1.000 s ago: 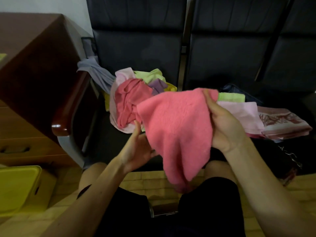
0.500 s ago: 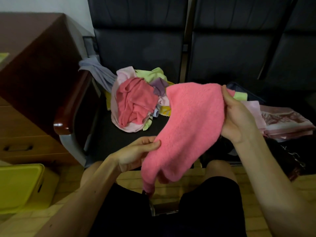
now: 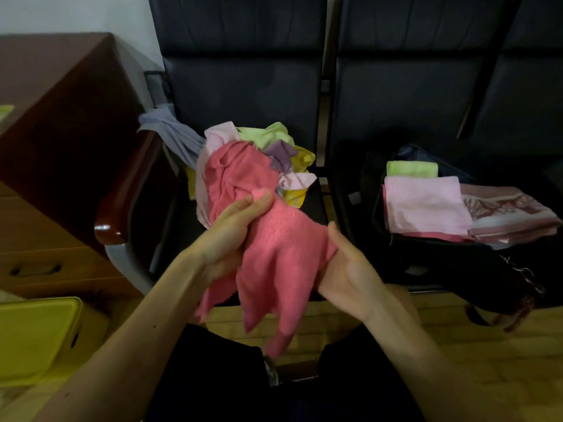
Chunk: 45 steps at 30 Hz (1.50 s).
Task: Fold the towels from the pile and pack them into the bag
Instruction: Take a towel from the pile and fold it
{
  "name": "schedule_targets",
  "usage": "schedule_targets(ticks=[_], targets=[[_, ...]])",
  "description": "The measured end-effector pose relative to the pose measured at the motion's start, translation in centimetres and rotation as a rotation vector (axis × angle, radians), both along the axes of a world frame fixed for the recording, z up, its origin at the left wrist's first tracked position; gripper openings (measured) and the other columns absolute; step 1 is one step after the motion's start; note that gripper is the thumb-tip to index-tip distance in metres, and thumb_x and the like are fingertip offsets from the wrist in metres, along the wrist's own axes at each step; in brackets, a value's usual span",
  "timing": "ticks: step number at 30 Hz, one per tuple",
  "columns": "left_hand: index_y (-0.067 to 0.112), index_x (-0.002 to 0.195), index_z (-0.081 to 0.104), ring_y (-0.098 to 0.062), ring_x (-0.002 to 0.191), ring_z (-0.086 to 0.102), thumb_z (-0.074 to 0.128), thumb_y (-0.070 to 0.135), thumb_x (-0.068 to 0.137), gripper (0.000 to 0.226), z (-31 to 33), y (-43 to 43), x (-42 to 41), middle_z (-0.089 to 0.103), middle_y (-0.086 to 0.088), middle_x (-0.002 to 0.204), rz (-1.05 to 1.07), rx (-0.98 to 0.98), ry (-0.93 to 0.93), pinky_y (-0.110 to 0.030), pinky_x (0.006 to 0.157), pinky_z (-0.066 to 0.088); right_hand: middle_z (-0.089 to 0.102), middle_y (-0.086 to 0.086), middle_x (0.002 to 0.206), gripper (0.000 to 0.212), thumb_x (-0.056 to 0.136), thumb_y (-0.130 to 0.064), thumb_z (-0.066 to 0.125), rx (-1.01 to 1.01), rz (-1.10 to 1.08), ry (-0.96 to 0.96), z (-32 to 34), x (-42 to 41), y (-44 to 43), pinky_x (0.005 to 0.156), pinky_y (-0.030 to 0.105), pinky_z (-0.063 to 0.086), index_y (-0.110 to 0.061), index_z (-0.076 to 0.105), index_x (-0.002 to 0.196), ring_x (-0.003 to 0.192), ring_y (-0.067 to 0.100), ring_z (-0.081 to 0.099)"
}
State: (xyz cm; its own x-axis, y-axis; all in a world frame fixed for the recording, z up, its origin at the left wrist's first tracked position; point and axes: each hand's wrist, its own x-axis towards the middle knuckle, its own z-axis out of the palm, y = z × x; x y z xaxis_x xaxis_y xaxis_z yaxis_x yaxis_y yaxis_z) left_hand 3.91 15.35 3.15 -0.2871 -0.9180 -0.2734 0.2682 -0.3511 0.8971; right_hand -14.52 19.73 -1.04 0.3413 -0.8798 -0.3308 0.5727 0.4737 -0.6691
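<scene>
Towel (image 3: 283, 269) hanging between both hands.
Left hand (image 3: 231, 233) grips the pink towel near its top corner, fingers curled round it; right hand (image 3: 344, 269) lies palm-up under its right edge, fingers hidden, grip unclear. Pile (image 3: 243, 172) sits just behind, bag (image 3: 426, 257) to the right.

Pink towel comes down from a raised spread into a low bunch between the hands

The pink towel (image 3: 275, 269) no longer hangs wide from a high right-hand hold; it now droops in uneven points over the lap. The left hand (image 3: 231, 233) has risen from the towel's lower edge and grips its top corner, just in front of the pile (image 3: 243, 166). The right hand (image 3: 350, 269) has dropped and turned palm up at the towel's right edge, fingers under the cloth, thumb against it. With the towel lowered, the folded towels (image 3: 423, 205) in the bag (image 3: 441, 260) now show in full.
</scene>
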Motion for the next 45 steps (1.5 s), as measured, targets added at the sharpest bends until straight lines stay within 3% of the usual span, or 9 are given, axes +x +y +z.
schedule_targets(ticks=[6,11,17,21,24,27,31,37,45], targets=[[0.008,0.107,0.066,-0.018,0.09,0.071,0.059,0.026,0.089,0.026,1.0,0.0,1.2,0.074,-0.006,0.096,0.063,-0.114,-0.063,-0.029,0.079,0.059,0.072,0.007,0.098,0.035,0.087,-0.034,0.058,-0.234,-0.177,0.252,2.8,-1.9,-2.1,0.089,0.03,0.051,-0.006,0.07,0.103,0.097,0.016,0.067],[0.023,0.107,0.068,-0.017,0.102,0.07,0.041,0.052,0.096,0.041,3.3,-0.2,1.6,0.074,-0.001,0.107,0.123,-0.171,-0.233,-0.031,0.089,0.057,0.054,0.014,0.093,0.088,0.07,-0.079,0.06,-0.315,-0.237,0.538,5.0,-2.0,-3.5,0.082,0.04,0.04,0.008,0.059,0.083,0.086,0.026,0.051],[0.021,0.097,0.072,-0.008,0.091,0.07,0.048,0.024,0.103,0.025,5.4,-0.8,0.8,0.076,0.007,0.094,0.173,-0.411,-0.323,-0.021,0.075,0.055,0.074,0.006,0.092,0.04,0.094,-0.051,0.055,0.091,0.037,0.298,5.8,-1.6,-4.5,0.078,0.035,0.055,-0.016,0.072,0.102,0.08,0.02,0.072],[-0.002,0.08,0.065,-0.019,0.076,0.059,0.066,0.018,0.084,0.02,5.6,-1.7,1.6,0.063,-0.019,0.083,0.292,-0.575,-0.456,-0.035,0.07,0.049,0.072,0.0,0.089,0.018,0.097,-0.03,0.06,-0.192,-0.26,0.374,6.5,-2.0,-5.2,0.081,0.033,0.054,-0.02,0.073,0.09,0.092,0.016,0.067],[0.02,0.063,0.043,-0.011,0.058,0.042,0.074,0.011,0.074,0.035,5.7,-2.4,2.8,0.044,0.0,0.062,0.426,-0.583,-0.506,-0.031,0.054,0.039,0.07,0.003,0.085,0.026,0.096,-0.018,0.062,-0.467,-0.336,0.437,8.4,-2.6,-5.5,0.083,0.034,0.057,-0.02,0.074,0.073,0.088,0.018,0.066],[0.03,0.078,0.048,-0.013,0.061,0.048,0.075,0.007,0.076,0.036,6.0,-2.8,3.8,0.05,0.005,0.069,0.487,-0.601,-0.505,-0.033,0.056,0.044,0.071,0.012,0.088,0.007,0.089,-0.013,0.07,-0.613,-0.304,0.638,10.4,-2.5,-5.5,0.086,0.042,0.058,-0.013,0.07,0.082,0.087,0.026,0.068],[0.028,0.114,0.064,-0.014,0.092,0.063,0.069,0.011,0.088,0.03,6.3,-3.1,4.1,0.061,0.007,0.104,0.436,-0.574,-0.572,-0.031,0.078,0.054,0.072,0.004,0.077,0.028,0.083,-0.005,0.077,-0.619,-0.357,0.724,12.0,-2.5,-5.8,0.074,0.04,0.059,-0.017,0.051,0.085,0.077,0.019,0.07],[0.028,0.113,0.069,-0.013,0.109,0.061,0.061,0.019,0.097,0.02,6.1,-2.8,4.2,0.064,0.008,0.115,0.285,-0.529,-0.668,-0.032,0.092,0.053,0.073,-0.014,0.073,0.04,0.082,-0.016,0.079,-0.829,-0.28,1.129,13.0,-4.0,-5.1,0.079,0.011,0.051,-0.017,0.068,0.12,0.082,-0.003,0.07],[0.012,0.118,0.071,-0.006,0.096,0.066,0.06,0.023,0.098,0.026,5.6,-2.6,3.5,0.071,0.004,0.108,0.251,-0.791,-0.97,-0.019,0.083,0.049,0.073,-0.009,0.084,0.022,0.085,-0.023,0.075,-0.792,-0.254,1.389,12.2,-5.7,-4.2,0.093,0.02,0.051,-0.015,0.075,0.106,0.086,-0.002,0.066]])
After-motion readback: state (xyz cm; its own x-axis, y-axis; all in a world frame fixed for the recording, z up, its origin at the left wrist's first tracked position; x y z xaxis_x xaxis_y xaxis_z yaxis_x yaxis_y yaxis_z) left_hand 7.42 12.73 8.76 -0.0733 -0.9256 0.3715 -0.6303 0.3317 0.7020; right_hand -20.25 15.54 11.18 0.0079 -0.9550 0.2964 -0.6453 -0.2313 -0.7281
